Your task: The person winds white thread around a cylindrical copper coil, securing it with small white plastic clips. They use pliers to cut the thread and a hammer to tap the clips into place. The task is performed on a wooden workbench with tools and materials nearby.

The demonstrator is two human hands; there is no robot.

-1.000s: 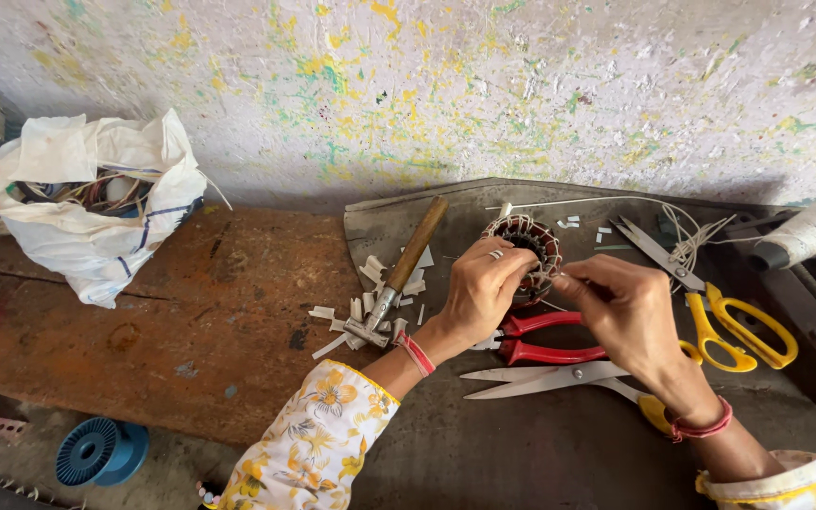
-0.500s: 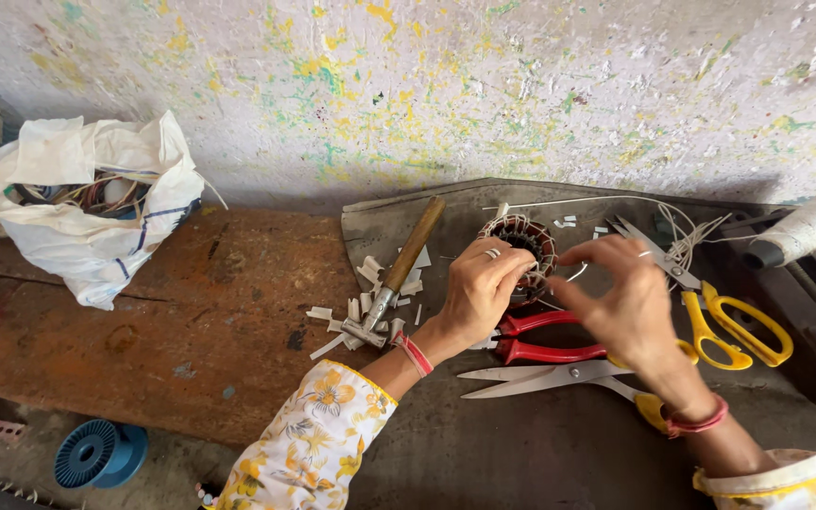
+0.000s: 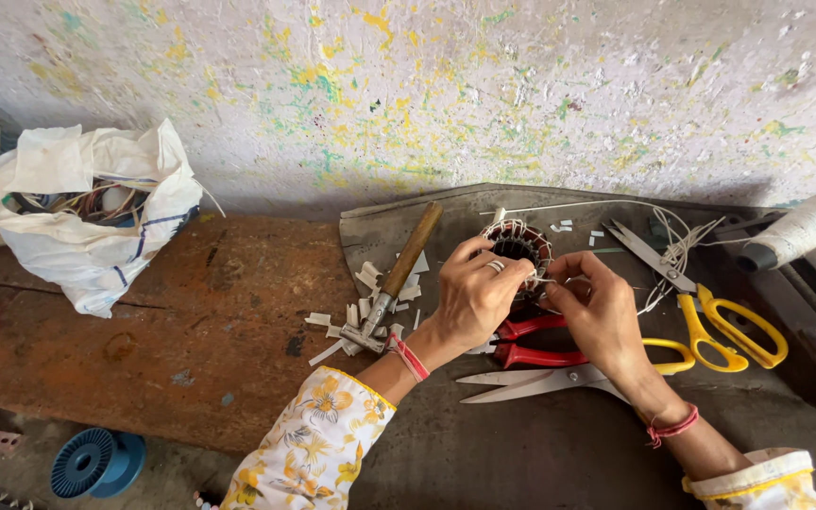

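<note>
View from above of a rusty bench [image 3: 191, 331] set against a paint-flecked wall [image 3: 427, 85]. At far left sits a white plastic bag [image 3: 87, 217], open at the top, with coloured wire showing inside; at far right a white spool of thread [image 3: 795, 231] lies on its side. A blue reel [image 3: 96, 461] rests below the bench's front edge.

Centre: a small round wound coil [image 3: 519, 247], coppery with white binding, stands on the dark sheet [image 3: 521, 453] covering the bench's right part. The left hand [image 3: 474, 293] closes its grip on the coil's near rim, fingers curled over it. The right hand [image 3: 597, 307] pinches together at a thin white thread just beside that rim, touching the left fingertips.

Around them: a wooden-handled hammer [image 3: 399, 274] among white paper scraps [image 3: 351, 316] to the left; red-handled pliers [image 3: 531, 342] directly beneath the hands; two yellow-handled scissors [image 3: 710, 312], one to the right, one nearer the viewer.
</note>
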